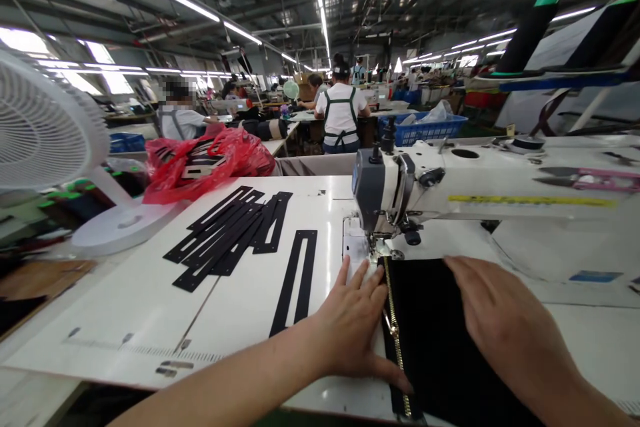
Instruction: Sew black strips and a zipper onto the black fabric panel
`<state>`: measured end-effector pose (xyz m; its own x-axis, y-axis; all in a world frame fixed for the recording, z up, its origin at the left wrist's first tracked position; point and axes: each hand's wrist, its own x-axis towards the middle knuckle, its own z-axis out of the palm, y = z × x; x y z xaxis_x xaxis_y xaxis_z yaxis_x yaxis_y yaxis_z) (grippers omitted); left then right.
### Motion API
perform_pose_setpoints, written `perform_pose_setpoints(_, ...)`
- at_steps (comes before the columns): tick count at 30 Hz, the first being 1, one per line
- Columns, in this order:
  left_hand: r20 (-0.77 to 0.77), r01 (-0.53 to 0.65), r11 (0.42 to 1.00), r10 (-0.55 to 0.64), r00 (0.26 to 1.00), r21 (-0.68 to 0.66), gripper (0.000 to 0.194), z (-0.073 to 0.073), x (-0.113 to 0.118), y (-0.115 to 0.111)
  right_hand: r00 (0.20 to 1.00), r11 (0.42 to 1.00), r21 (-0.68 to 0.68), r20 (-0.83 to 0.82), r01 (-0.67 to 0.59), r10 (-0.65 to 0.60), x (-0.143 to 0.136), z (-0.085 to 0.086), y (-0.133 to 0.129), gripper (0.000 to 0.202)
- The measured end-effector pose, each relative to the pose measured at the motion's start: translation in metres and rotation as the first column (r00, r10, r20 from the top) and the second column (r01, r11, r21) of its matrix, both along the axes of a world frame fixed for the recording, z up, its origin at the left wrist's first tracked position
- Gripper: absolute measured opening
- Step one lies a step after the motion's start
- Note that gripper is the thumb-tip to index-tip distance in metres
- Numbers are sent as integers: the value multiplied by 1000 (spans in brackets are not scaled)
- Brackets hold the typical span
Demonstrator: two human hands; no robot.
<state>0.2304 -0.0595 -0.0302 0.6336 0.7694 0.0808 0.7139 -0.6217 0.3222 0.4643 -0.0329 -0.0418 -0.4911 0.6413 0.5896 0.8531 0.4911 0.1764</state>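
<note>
A black fabric panel (435,333) lies on the white sewing table, its far edge close to the needle area of the sewing machine (385,193). Along its left side runs a gold-toothed zipper (397,347) with a metal pull. My left hand (355,320) rests with fingers spread, fingertips beside the zipper's upper end and thumb across its lower part. My right hand (510,333) lies flat over the panel's right edge, fingers stretched toward the machine. Left of my hands is a single black slotted strip (287,287), partly hidden by my left forearm.
A pile of black slotted strips (227,233) lies on the left of the table (125,307). Behind it sits a red plastic bag (210,153), near a white fan (115,207). Thread cones (525,37) stand at upper right. People work at tables beyond.
</note>
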Motion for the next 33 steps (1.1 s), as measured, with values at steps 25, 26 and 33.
perform_pose_setpoints(25, -215, -93, 983, 127, 968, 161, 114, -28, -112, -85, 965, 920, -292, -119, -260, 235, -31, -38, -4, 51)
perform_pose_setpoints(26, -233, -78, 977, 124, 965, 197, 100, -36, -112, -91, 965, 924, -280, -115, -259, 236, -31, -37, -4, 49)
perform_pose_setpoints(33, -95, -90, 973, 112, 989, 212, 72, -23, -105, -93, 974, 936, -267, -48, -228, 223, -32, -30, -1, 39)
